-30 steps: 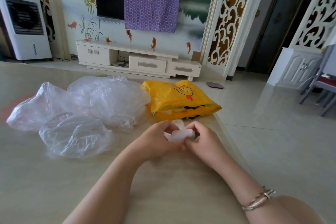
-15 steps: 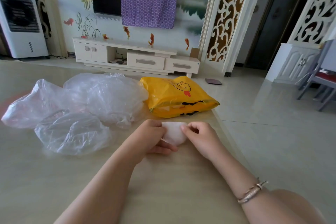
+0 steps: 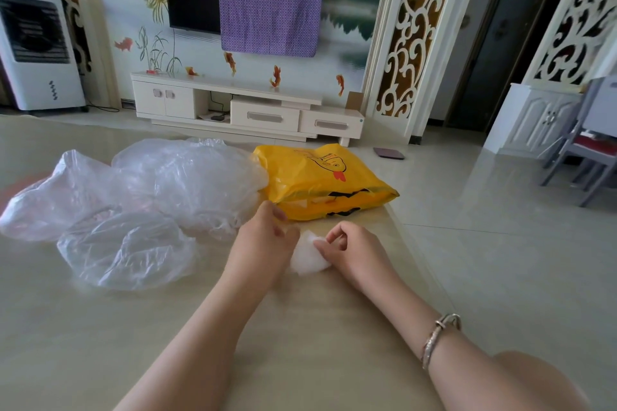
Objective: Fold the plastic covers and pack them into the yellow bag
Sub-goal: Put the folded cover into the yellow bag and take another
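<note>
At the left of the frame, lying heaped on the table (image 3: 317,327): loose plastic covers (image 3: 140,197), clear and crumpled, reaching toward centre. Just right of them, near centre, resting on the table: left hand (image 3: 263,243), grip curled and touching the left edge of the folded cover (image 3: 307,255). Right of that, pinching the small white bundle: right hand (image 3: 350,252), grip clamped on its top edge. Above the hands, lying flat at the table's far edge: yellow bag (image 3: 320,180).
</note>
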